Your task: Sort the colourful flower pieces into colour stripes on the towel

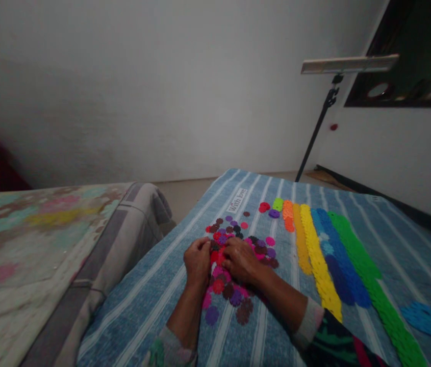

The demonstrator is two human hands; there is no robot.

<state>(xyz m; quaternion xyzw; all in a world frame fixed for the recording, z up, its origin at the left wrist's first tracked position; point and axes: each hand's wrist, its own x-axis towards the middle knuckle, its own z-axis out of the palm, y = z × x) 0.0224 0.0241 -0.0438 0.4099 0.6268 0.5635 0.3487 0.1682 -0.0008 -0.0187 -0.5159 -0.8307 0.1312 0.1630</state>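
Well, the heap of red and purple plastic flower discs [219, 286] ran lengthwise away from the person across the striped blanket [142, 290], with the left hand [197, 260] and right hand [240, 260] curled atop it, forearms angled inward — each grip half-closed, though whether either held a disc couldn't be told.

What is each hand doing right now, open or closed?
Left hand: closed over the flower-shaped pieces; whether it holds any cannot be told.
Right hand: half-curled on the same pieces; holding cannot be told.

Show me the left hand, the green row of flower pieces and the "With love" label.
Left hand [198, 261]: head view, back of hand.
Green row of flower pieces [364, 275]: head view, row's middle.
"With love" label [237, 200]: head view, printed centre.
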